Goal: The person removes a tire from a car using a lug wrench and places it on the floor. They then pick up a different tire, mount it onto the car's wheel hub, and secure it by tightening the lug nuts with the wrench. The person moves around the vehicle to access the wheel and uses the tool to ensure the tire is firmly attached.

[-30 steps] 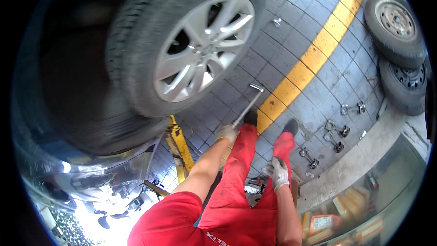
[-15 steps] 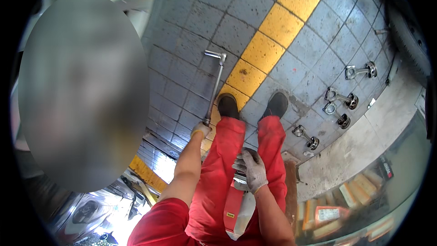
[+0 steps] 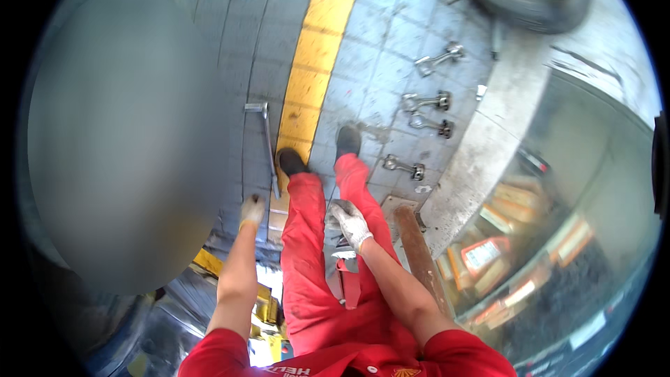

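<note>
A long silver wrench with an angled head [image 3: 269, 146] is seen against the tiles left of the yellow stripe; whether it rests on them is unclear. My gloved left hand [image 3: 252, 211] is just left of its lower end, apparently apart from it, fingers blurred. Over my right leg, my gloved right hand [image 3: 349, 222] has loosely bent, parted fingers and nothing visible in them. Below it, partly hidden red and metal objects [image 3: 347, 279] show between my legs. Several pistons with connecting rods [image 3: 433, 101] lie on the tiles to the right.
Tires [image 3: 523, 10] sit at upper right beside a pale ledge [image 3: 488, 132]. A glass panel [image 3: 579, 160] with orange packages behind it fills the right. A rusty post [image 3: 415, 244] stands beside my right leg. A blurred oval hides the left side; yellow equipment [image 3: 265, 307] shows low behind me.
My view has swung, moving tires, pistons and stripe across the picture. My left hand, earlier gripping the wrench's handle, now appears off it. My right hand remains over my legs.
</note>
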